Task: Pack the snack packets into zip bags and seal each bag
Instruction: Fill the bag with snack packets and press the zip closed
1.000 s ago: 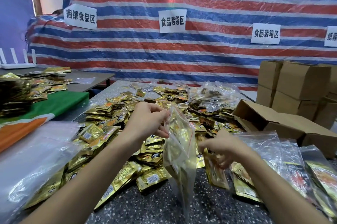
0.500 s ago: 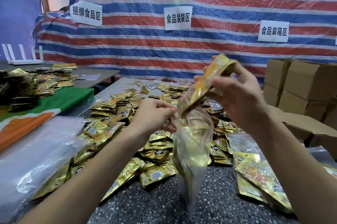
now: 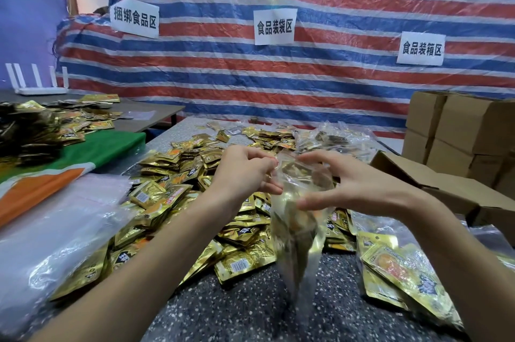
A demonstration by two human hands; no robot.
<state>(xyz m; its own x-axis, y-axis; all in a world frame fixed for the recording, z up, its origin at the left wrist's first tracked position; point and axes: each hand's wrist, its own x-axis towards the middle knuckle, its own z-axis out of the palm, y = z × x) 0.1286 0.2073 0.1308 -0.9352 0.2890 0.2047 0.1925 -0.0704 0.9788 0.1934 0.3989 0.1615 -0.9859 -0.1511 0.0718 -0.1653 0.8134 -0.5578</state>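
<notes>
Grip of left hand [image 3: 245, 171] is clamped on the rim of a clear plastic zip bag [image 3: 301, 272], which is held above the speckled grey table [image 3: 223, 313]. The right hand [image 3: 354, 188] is laid round the bag top; its closure cannot be told. Gold foil snack packets [image 3: 294, 173] inside are blurred, print unreadable. White paper signs [image 3: 274, 26] read 捆绑食品区, 食品装袋区, 食品装箱区.

One view on record. Head-worn wide-angle camera, facing forward and down across the surface [image 3: 223, 313]; left grip [image 3: 245, 171] and right grip [image 3: 359, 185] sit close beneath the lens, striped tarpaulin [image 3: 306, 77] filling the far field.
</notes>
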